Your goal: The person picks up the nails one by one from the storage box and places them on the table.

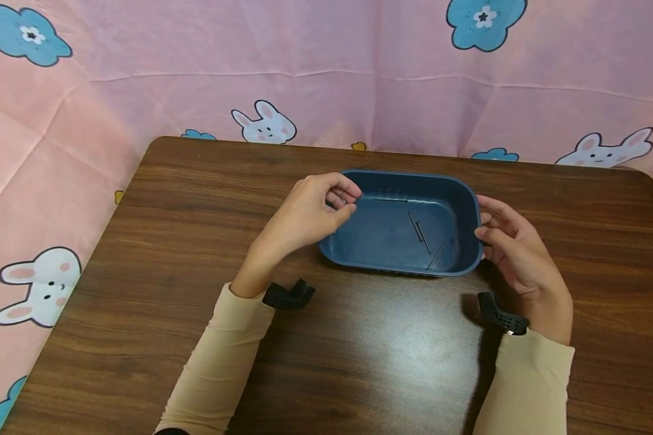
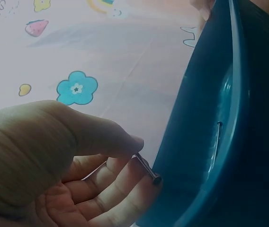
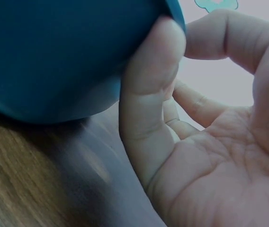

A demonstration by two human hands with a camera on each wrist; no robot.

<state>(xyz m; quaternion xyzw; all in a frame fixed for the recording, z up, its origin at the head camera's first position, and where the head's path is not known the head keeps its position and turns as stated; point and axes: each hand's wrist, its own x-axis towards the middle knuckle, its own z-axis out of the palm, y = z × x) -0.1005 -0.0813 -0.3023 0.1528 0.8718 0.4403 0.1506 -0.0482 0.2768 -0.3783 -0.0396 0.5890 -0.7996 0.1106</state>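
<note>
"Over a wood-grain table (image 1: 130, 302), what does the head view show?"

"A left hand (image 1: 310, 211) at one end of a blue tray (image 1: 381, 241), fingertips drawn together above it; a right hand (image 1: 522, 254) steadies the opposite end. Several loose nails (image 1: 415, 227) lie on the tray's floor."

"And the left wrist view?"

"One nail (image 2: 146, 166) pinched by thumb and finger, its flat head clear of them. So slim a shaft could roll from the fingertips and drop if the pinch eases."

"The right wrist view?"

"Thumb and fingers clamped at the tray's rim, though how far they wrap inside is hidden. A sudden tug there would probably set the loose nails sliding."
</note>
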